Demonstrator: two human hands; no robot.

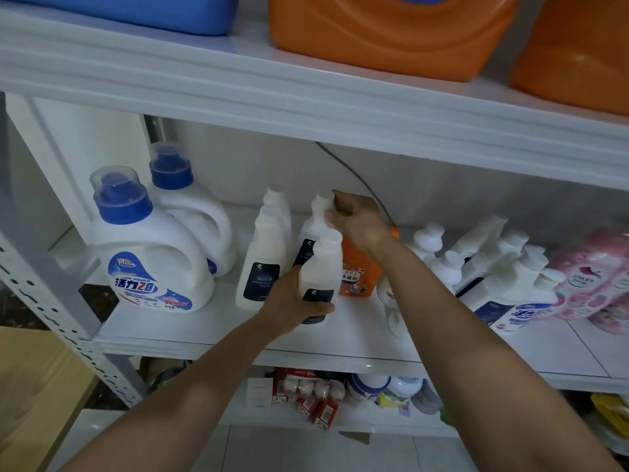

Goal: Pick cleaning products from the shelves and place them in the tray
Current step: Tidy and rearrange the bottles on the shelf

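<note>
Bottle (321, 264), white, dark label, gripped low by my left hand (292, 303), fingers wrapped round, at the front of the middle shelf (204, 330). My right hand (357, 221) pinches the neck of a second bottle (316, 218) behind. Four such bottles total; two blue-capped jugs (153, 264) leftward, one orange pouch (357, 270).
</note>
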